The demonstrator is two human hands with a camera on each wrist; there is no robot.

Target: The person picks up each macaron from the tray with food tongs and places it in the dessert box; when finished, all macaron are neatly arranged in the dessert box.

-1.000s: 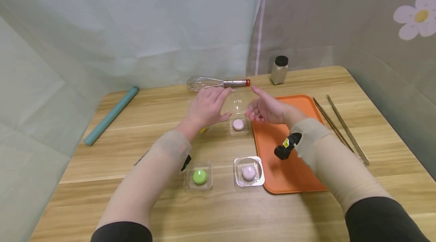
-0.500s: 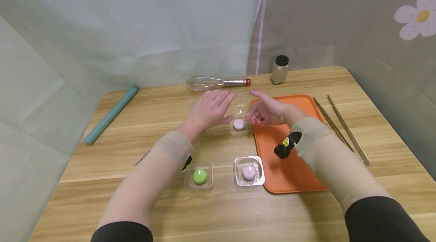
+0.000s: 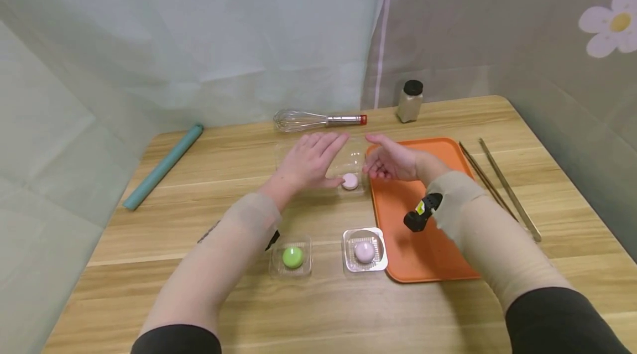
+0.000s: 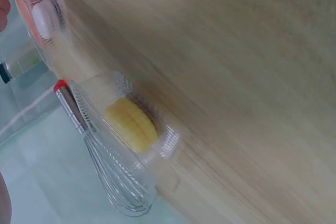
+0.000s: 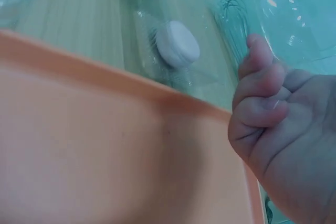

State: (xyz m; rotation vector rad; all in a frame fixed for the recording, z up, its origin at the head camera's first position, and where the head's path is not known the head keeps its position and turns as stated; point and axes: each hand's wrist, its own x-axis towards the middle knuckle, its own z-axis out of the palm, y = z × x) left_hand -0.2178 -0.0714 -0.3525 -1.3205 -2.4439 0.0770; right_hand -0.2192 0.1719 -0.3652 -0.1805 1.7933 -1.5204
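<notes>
My left hand (image 3: 311, 160) hovers over the back of the table, fingers extended and thumb near a pale pink macaron (image 3: 350, 181) in a clear plastic box. To its right, my right hand (image 3: 393, 160) has its thumb raised and fingers loosely curled, above the orange tray's (image 3: 423, 254) edge. Between the hands shows a clear plastic lid (image 5: 289, 19); I cannot tell whether either hand grips it. A yellow macaron (image 4: 131, 124) in another clear box shows in the left wrist view, covered by my left hand in the head view.
Nearer the front, a green macaron (image 3: 292, 257) and a lilac macaron (image 3: 365, 252) sit in clear boxes. A whisk (image 3: 318, 120) and a black-capped jar (image 3: 410, 100) stand at the back. A teal rolled tube (image 3: 163, 167) lies left; metal tongs (image 3: 510, 191) lie right.
My left hand has shifted slightly to the right, covering the yellow macaron in the head view. The clear lid has also moved slightly right. My right hand has barely moved.
</notes>
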